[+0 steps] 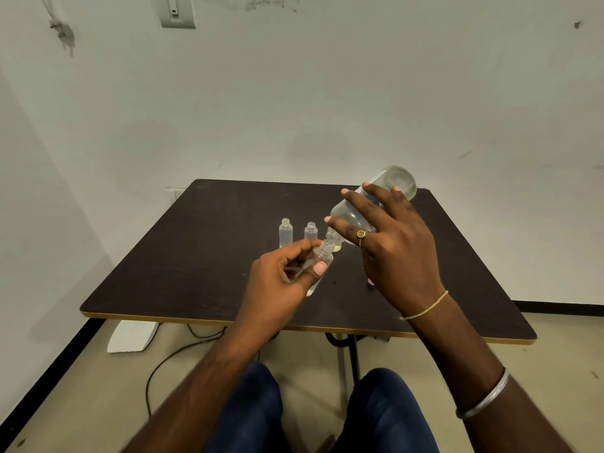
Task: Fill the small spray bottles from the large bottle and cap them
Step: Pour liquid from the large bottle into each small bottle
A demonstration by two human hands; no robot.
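1. Holding one small spray bottle (pixel 322 258), the left hand (pixel 284 282) sits in the middle of the frame. Its thumb and fingers curl round the bottle and pinch it. The bottle leans, with its open top pointing up and to the right. I cannot tell if its bottom touches the tabletop (pixel 196 256).
2. The right hand (pixel 395 246) is just to the right and a bit higher. Its fingers wrap over the large bottle (pixel 351 214) and grip it.
3. The large bottle is tipped over. Its flat bottom points up toward the wall (pixel 327 93), and its neck points down and to the left. The neck meets the open top of the small spray bottle.
4. The right hand wears a ring (pixel 361 234). A yellow thread (pixel 425 308) goes round that wrist, and a silver bangle (pixel 483 397) sits lower on the arm.
5. Two more small bottles (pixel 285 232) stand up straight on the tabletop, just above the left hand in the frame. They are side by side with open tops.
6. A little yellow thing (pixel 337 247) peeks out under the large bottle's neck. It is too hidden to tell what it is.
7. The tabletop is dark brown with a light edge.
8. At the bottom of the frame are two knees in blue trousers (pixel 248 410). A black cable (pixel 170 358) lies on the floor at the lower left, near a white thing (pixel 132 336) under the tabletop.
9. A switch box (pixel 176 11) hangs on the pale wall at the upper left.
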